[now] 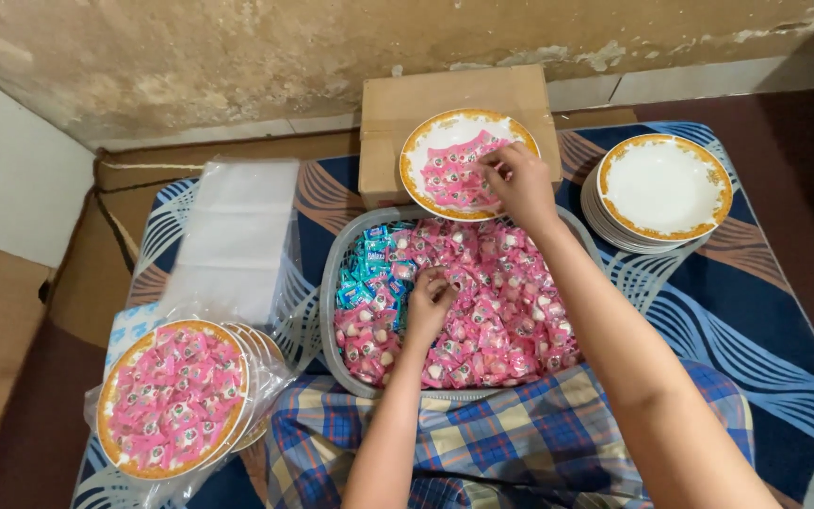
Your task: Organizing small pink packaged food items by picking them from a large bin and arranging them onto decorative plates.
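Left hand [429, 300] grip closed on pink candies [501, 311] in the grey basket [330, 283]; right hand [518, 181] pinches candy on the plate [416, 141] behind it.

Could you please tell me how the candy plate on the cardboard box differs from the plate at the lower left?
The plate on the box is unwrapped and only partly covered with pink candies, and the right hand touches them. The lower-left plate is fully covered, sealed in clear plastic, and lies untouched. Both are white with an orange-gold rim.
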